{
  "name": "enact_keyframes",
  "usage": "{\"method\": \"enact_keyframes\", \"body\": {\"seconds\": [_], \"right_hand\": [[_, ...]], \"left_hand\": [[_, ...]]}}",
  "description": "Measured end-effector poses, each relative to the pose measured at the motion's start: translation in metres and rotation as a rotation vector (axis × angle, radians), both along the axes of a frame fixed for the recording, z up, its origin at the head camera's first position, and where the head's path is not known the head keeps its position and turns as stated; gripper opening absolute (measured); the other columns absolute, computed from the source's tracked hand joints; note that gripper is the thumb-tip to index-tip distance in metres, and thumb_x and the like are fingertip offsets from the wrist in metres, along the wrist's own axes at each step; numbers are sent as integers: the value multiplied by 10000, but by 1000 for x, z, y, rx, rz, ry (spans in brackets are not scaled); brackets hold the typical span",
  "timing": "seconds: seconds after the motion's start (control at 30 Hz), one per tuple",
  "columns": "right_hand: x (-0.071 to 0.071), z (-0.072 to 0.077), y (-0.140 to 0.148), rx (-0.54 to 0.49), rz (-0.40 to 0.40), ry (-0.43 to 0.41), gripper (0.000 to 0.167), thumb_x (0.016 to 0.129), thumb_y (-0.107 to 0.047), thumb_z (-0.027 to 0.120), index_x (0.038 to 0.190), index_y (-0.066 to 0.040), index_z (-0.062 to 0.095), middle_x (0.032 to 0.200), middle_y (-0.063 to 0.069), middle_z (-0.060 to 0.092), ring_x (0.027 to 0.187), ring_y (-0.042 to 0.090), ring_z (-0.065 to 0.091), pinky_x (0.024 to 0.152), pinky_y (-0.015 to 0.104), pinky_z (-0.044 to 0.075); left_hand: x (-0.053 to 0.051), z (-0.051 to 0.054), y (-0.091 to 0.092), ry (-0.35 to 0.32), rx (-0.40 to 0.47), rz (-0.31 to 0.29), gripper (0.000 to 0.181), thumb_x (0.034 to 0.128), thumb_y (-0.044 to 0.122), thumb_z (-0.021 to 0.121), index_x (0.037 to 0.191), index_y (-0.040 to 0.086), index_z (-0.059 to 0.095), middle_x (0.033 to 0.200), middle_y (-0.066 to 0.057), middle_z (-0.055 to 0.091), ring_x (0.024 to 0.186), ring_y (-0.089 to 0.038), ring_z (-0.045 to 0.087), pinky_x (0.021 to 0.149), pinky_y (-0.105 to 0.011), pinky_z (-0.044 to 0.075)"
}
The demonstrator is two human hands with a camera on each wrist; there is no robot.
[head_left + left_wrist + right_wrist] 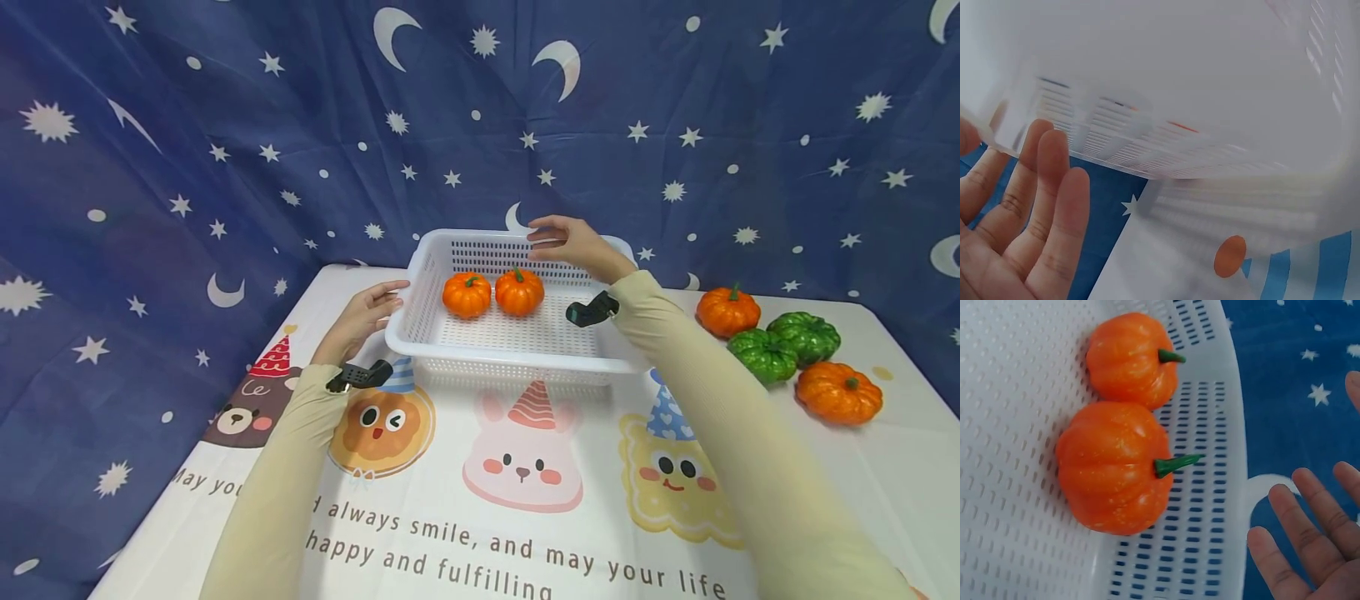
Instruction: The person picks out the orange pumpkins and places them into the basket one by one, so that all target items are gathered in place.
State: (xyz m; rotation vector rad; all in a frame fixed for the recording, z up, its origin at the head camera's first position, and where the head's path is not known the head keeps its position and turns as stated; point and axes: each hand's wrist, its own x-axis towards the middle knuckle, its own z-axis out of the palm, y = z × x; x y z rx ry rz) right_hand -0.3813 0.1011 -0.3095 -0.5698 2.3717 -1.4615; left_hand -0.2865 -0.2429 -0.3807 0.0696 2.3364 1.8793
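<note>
A white perforated basket (517, 360) stands on the table with two small orange pumpkins (467, 296) (520, 292) inside it, both with green stems. My left hand (360, 321) is at the basket's left side, fingertips close against the outer wall below the rim; whether they touch cannot be told. In the left wrist view, the fingers (1054, 194) look fairly straight. Over the back right rim hovers my right hand (573, 247), holding nothing. The right wrist view has its fingers (1310, 540) spread apart, beyond the basket's rim (1235, 425).
To the right of the basket, two orange pumpkins (728, 312) (838, 393) and two green ones (763, 356) (806, 337) lie grouped on the printed white tablecloth (420, 525). A dark blue curtain (480, 150) with stars and moons hangs behind the table.
</note>
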Motion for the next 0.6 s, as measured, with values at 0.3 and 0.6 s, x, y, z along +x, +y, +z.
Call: {"method": "enact_keyframes", "body": {"seconds": [0.3, 0.6], "right_hand": [[16, 15, 9, 55, 51, 54, 565, 866, -124, 669, 1380, -112, 437, 1380, 159, 493, 1243, 287, 505, 1055, 432, 415], [35, 29, 24, 103, 115, 95, 610, 845, -139, 698, 1391, -100, 429, 1373, 127, 509, 1268, 274, 497, 1052, 438, 416]], "left_hand": [[1, 0, 1, 0, 7, 6, 497, 977, 194, 499, 1439, 71, 361, 1162, -27, 499, 978, -23, 543, 781, -145, 517], [0, -2, 0, 8, 18, 0, 488, 979, 180, 493, 1434, 58, 363, 1122, 16, 502, 959, -19, 551, 775, -152, 522]]}}
